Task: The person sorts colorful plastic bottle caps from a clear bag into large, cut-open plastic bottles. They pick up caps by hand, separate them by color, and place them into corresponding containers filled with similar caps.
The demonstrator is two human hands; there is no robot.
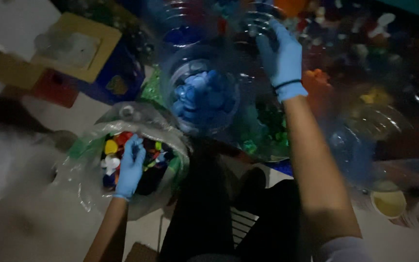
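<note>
Both my hands wear blue gloves. My left hand [131,167] reaches into a clear plastic bag [88,189] full of mixed-colour bottle caps [111,147]; whether it grips a cap I cannot tell. My right hand [281,56] is stretched forward over a clear container [258,22] at the far side, fingers spread and touching its rim. Between my hands stands a clear round container [204,99] filled with blue caps.
Several more clear containers hold sorted caps: green ones [267,128], an orange heap [316,82], a blue jar [350,150] at right. A yellow-and-blue box [98,63] sits at the far left. A yellow-filled tub [389,201] stands near right. My dark-clothed legs fill the bottom centre.
</note>
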